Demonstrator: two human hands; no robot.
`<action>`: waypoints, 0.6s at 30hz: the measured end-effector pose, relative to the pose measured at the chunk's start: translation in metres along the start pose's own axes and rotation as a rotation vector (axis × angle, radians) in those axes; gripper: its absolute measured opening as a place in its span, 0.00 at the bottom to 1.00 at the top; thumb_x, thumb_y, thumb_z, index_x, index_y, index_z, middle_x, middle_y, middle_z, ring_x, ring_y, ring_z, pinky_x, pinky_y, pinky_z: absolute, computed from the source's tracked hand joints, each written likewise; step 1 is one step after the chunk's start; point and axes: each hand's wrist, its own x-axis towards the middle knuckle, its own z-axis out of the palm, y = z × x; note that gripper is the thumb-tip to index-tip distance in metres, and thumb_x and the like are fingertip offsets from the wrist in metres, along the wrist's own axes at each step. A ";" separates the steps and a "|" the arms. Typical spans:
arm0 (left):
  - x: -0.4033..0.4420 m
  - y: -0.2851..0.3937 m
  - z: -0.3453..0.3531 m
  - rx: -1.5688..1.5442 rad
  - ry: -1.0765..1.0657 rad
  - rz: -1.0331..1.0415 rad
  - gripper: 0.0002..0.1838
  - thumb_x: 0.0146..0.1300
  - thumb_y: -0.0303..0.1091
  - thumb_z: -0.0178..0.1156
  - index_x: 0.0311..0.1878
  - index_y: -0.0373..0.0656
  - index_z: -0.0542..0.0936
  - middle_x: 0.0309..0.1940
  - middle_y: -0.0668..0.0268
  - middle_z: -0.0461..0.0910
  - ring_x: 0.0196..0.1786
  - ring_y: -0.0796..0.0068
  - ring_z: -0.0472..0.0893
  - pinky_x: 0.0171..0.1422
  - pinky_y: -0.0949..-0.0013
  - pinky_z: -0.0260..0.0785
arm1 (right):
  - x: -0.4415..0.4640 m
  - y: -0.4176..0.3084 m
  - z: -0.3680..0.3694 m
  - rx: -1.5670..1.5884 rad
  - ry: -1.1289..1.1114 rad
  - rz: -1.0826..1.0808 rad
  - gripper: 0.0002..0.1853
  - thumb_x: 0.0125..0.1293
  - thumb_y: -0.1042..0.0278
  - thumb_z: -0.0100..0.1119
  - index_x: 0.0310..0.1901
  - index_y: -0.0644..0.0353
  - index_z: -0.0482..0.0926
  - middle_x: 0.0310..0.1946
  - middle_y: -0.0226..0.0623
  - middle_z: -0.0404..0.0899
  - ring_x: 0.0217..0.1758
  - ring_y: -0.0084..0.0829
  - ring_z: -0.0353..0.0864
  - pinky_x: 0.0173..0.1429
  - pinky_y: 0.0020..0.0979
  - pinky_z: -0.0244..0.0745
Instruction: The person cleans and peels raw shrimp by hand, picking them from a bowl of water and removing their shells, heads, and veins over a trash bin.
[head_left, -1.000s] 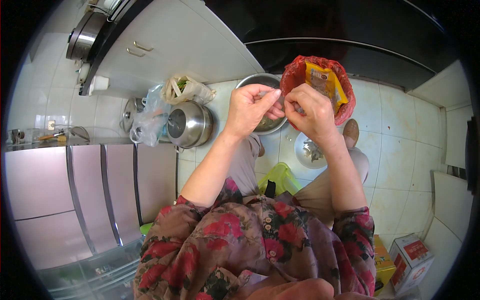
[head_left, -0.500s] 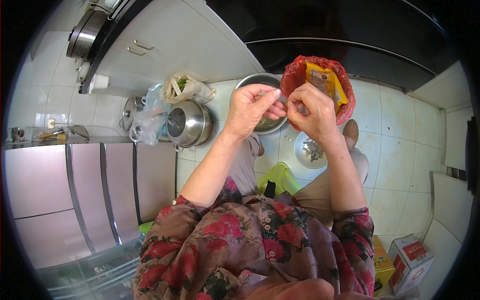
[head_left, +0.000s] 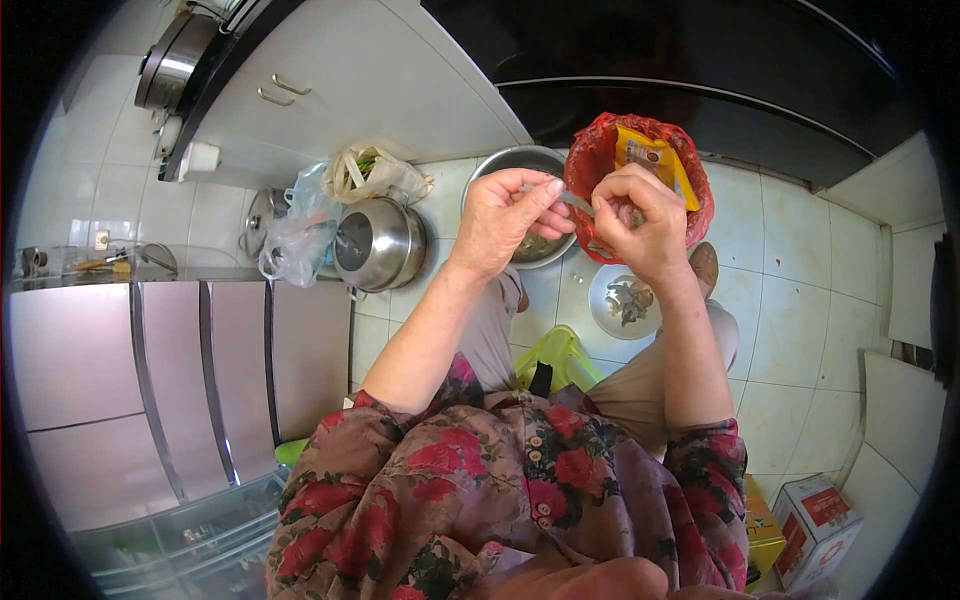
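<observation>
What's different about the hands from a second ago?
The right hand moved a little rightward, away from the left hand, so a thin greyish strip now shows between them. Neither visibly let go. The left hand, white bowl and red bag stayed about where they were.

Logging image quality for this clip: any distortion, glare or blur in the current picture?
Head view: strong fisheye bending, corners gone black; head view: bright reflections on the steel pot and plastic bag; head view: the left hand and right hand look fairly sharp, but the pale strip between them is too small to identify.
</observation>
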 end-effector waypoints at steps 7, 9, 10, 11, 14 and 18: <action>-0.001 -0.002 -0.001 -0.046 -0.009 -0.003 0.12 0.67 0.35 0.59 0.43 0.34 0.79 0.31 0.59 0.83 0.30 0.70 0.85 0.32 0.75 0.78 | 0.000 -0.001 0.007 0.004 0.004 -0.067 0.07 0.51 0.82 0.65 0.33 0.65 0.80 0.29 0.34 0.78 0.27 0.26 0.78 0.30 0.25 0.72; -0.001 0.001 0.000 -0.034 -0.008 -0.008 0.11 0.67 0.35 0.59 0.43 0.34 0.79 0.30 0.59 0.83 0.30 0.70 0.85 0.32 0.75 0.78 | 0.001 0.002 0.009 -0.084 -0.010 -0.205 0.07 0.51 0.82 0.65 0.33 0.64 0.80 0.29 0.37 0.78 0.28 0.33 0.80 0.32 0.30 0.75; -0.002 0.002 0.001 -0.020 -0.007 -0.013 0.11 0.67 0.35 0.59 0.42 0.34 0.79 0.30 0.59 0.83 0.30 0.70 0.85 0.32 0.75 0.78 | 0.001 0.002 0.009 -0.084 -0.011 -0.202 0.07 0.51 0.82 0.65 0.33 0.64 0.80 0.29 0.37 0.78 0.28 0.33 0.80 0.32 0.30 0.75; -0.002 0.002 0.002 -0.020 -0.006 -0.014 0.11 0.67 0.35 0.59 0.42 0.34 0.79 0.30 0.59 0.83 0.30 0.70 0.85 0.32 0.75 0.78 | 0.001 0.002 0.009 -0.098 -0.018 -0.213 0.07 0.51 0.82 0.65 0.33 0.64 0.80 0.29 0.38 0.78 0.29 0.36 0.80 0.32 0.31 0.75; -0.003 0.001 0.001 -0.006 -0.002 -0.016 0.11 0.66 0.35 0.60 0.41 0.34 0.79 0.29 0.59 0.83 0.29 0.70 0.85 0.31 0.75 0.78 | 0.000 0.001 0.011 -0.114 -0.025 -0.225 0.07 0.50 0.82 0.65 0.32 0.64 0.79 0.29 0.39 0.78 0.29 0.38 0.80 0.33 0.32 0.76; -0.004 0.000 0.001 -0.006 -0.029 -0.015 0.11 0.66 0.34 0.61 0.41 0.34 0.79 0.28 0.59 0.83 0.27 0.70 0.84 0.30 0.74 0.78 | -0.002 -0.005 0.009 -0.065 -0.083 -0.156 0.07 0.49 0.82 0.64 0.30 0.64 0.77 0.27 0.38 0.77 0.26 0.35 0.80 0.32 0.31 0.76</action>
